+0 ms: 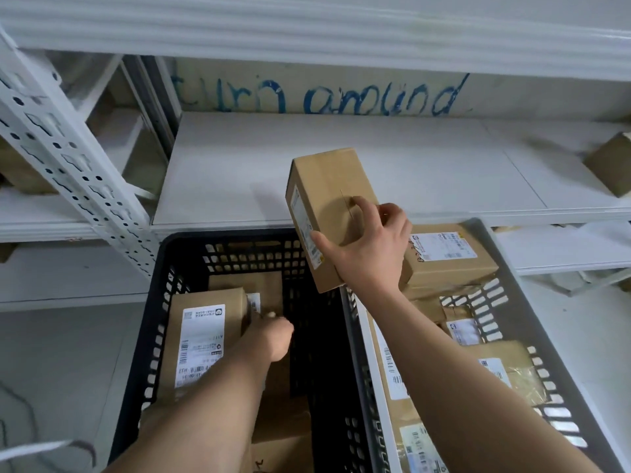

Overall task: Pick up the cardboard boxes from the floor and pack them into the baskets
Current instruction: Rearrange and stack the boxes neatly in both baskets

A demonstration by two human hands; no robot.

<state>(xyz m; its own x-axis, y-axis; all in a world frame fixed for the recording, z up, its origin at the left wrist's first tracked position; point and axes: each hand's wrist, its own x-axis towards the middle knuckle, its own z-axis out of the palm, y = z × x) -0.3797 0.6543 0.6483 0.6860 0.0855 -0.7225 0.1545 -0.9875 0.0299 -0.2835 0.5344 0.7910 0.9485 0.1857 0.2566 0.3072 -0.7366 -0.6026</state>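
Note:
My right hand (370,249) grips a brown cardboard box (324,199) with a white label on its side, held in the air above the gap between two baskets. My left hand (269,336) reaches down into the black basket (191,244) and holds the edge of a labelled cardboard box (205,336) that lies inside. More brown boxes lie under and behind that one. The grey basket (532,322) on the right holds several labelled cardboard boxes, the topmost (450,257) at its far end.
White metal shelving stands behind the baskets, with a perforated upright (68,155) at left and a bare shelf board (341,165). Another cardboard box (611,162) sits on the shelf at far right. Blue writing marks the back wall.

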